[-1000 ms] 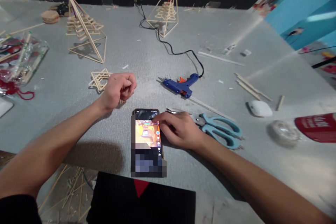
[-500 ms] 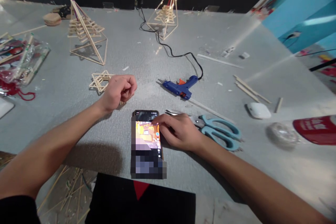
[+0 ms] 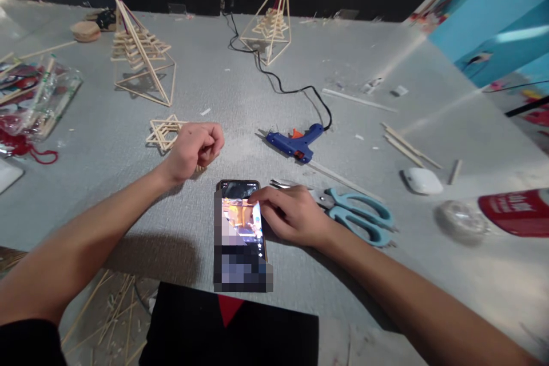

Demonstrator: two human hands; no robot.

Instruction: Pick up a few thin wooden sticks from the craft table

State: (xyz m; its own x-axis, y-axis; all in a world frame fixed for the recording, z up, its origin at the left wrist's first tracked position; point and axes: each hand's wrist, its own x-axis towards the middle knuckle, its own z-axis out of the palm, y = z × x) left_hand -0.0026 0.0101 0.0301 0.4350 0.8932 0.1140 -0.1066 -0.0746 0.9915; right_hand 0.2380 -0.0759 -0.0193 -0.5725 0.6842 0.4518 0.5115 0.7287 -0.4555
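My left hand (image 3: 195,150) is closed in a loose fist on the table, with nothing visible in it. It covers the right part of a small star-shaped frame of wooden sticks (image 3: 162,136). A smartphone (image 3: 240,191) lies face up before me, its screen lit and partly pixelated. Over its right edge reaches my right hand (image 3: 295,214), its index finger stretched to the screen and the other fingers bent. Behind that hand lie light-blue-handled scissors (image 3: 362,209), partly covered. Farther off rests a blue hot glue gun (image 3: 295,142) with an orange trigger.
Two stick pyramids, a left one (image 3: 141,54) and a lit far one (image 3: 270,26), stand at the back. A black cord (image 3: 281,90) runs from the glue gun. Plastic-wrapped supplies (image 3: 38,91) lie left; a white case (image 3: 424,180) and a red container (image 3: 514,211) are right.
The picture on the phone screen has changed. Both hands and the things on the table stay in place.
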